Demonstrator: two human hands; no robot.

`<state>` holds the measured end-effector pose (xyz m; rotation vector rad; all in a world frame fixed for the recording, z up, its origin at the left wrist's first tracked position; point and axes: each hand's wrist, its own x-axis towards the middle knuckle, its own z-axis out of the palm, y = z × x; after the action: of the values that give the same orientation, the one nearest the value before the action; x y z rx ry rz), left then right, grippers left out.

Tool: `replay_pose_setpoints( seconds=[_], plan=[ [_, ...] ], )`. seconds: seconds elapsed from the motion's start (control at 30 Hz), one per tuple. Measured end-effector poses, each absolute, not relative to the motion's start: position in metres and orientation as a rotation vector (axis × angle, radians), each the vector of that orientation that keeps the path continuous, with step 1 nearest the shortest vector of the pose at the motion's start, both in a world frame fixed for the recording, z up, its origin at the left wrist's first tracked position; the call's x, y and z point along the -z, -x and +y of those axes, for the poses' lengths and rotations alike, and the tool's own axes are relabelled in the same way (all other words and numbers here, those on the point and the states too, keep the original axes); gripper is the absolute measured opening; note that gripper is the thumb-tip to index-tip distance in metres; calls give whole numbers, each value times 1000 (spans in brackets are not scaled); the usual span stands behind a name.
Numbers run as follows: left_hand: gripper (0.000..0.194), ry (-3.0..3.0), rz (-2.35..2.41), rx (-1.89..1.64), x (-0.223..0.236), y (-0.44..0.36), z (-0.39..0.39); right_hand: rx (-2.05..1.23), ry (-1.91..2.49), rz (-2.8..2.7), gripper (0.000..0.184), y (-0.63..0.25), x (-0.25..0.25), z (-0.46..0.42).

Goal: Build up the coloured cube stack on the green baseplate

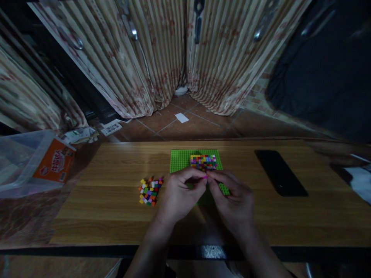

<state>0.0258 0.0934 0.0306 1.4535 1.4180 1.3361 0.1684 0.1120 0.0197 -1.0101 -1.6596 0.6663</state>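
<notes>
My left hand [181, 193] and my right hand [234, 199] meet fingertip to fingertip above the front part of a green studded baseplate [179, 158]. Between the pinched fingers shows a tiny pink toy brick [205, 177]; the fingertips hide most of it. Just beyond them, a block of many-coloured small bricks [203, 159] stands on the plate, its near side partly covered by my fingers. Left of my left hand, a loose pile of small coloured bricks [149, 192] lies on the wooden table.
A black phone [281, 173] lies on the wooden table [116, 208] at the right. Off its left end stands a clear plastic bin [26, 158] with an orange label. Striped curtains [162, 50] hang behind, and papers [182, 117] lie on the tiled floor.
</notes>
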Motion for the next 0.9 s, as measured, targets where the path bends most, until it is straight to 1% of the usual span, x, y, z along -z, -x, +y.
replay_pose_setpoints(
  seconds=[0.3, 0.6, 0.9],
  plan=[
    [6, -1413, 1462, -1386, -33, -13, 99, -591, 1167, -1607, 22, -182, -22, 124],
    [6, -1381, 1508, -1421, -30, -7, 103, -790, 1328, -1541, 21, -194, -12, 130],
    [7, -1377, 1555, -1390, -27, -7, 104, -734, 1275, -1516, 14, -191, -3, 132]
  ],
)
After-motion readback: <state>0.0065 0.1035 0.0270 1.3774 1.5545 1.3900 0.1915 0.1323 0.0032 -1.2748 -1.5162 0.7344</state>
